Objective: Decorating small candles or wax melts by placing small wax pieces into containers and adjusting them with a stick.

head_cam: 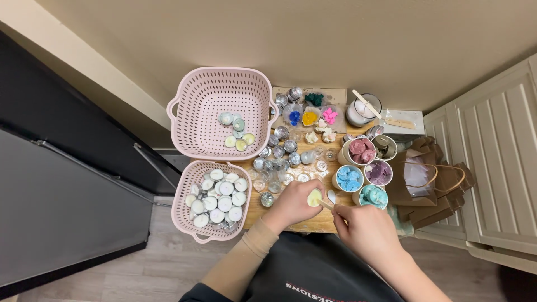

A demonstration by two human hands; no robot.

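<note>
My left hand holds a small tealight candle with pale yellow wax, just above the wooden table. My right hand grips a thin wooden stick whose tip touches the candle. A white spoon lies right beside them. Paper cups of wax pieces stand close to the right: blue, teal, purple and pink.
A large pink basket at the back holds several finished candles. A smaller pink basket at the left is full of white tealights. Empty metal cups, small dishes of coloured shapes, a white jar and brown paper bags surround the work spot.
</note>
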